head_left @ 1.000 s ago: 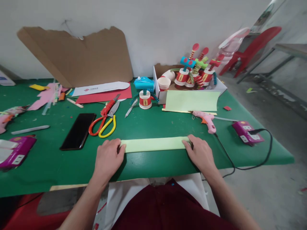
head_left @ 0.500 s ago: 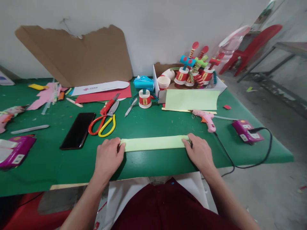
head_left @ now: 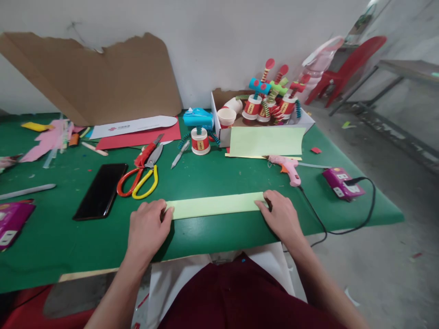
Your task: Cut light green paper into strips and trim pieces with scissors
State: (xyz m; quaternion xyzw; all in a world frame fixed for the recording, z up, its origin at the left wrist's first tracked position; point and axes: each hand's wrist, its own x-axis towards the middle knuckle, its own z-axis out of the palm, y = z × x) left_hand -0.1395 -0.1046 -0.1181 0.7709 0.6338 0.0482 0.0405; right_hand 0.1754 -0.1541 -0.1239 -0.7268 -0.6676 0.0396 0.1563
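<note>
A long, pale green strip of folded paper point(head_left: 212, 205) stretches between my hands, just at the table surface near its front edge. My left hand point(head_left: 149, 226) pinches the strip's left end between thumb and fingers. At the opposite end, my right hand point(head_left: 279, 212) grips the paper the same way, its thumb along the near edge. Scissors point(head_left: 146, 169) with one red and one yellow handle lie beyond my left hand. Past my right hand rests a pink glue gun point(head_left: 286, 169) with a glue stick in its back.
On the green table point(head_left: 206, 240) lie a black phone point(head_left: 101, 191), a pen point(head_left: 180, 154) and a purple power strip point(head_left: 343, 183) with a cable. A paper-cup figure point(head_left: 200, 140) stands beside a box point(head_left: 224, 137) of similar figures. A pale green sheet point(head_left: 267, 141) leans there.
My view has shifted slightly right, so the table's things sit further left. Both hands keep hold of the paper strip, which now tilts slightly up toward the right.
</note>
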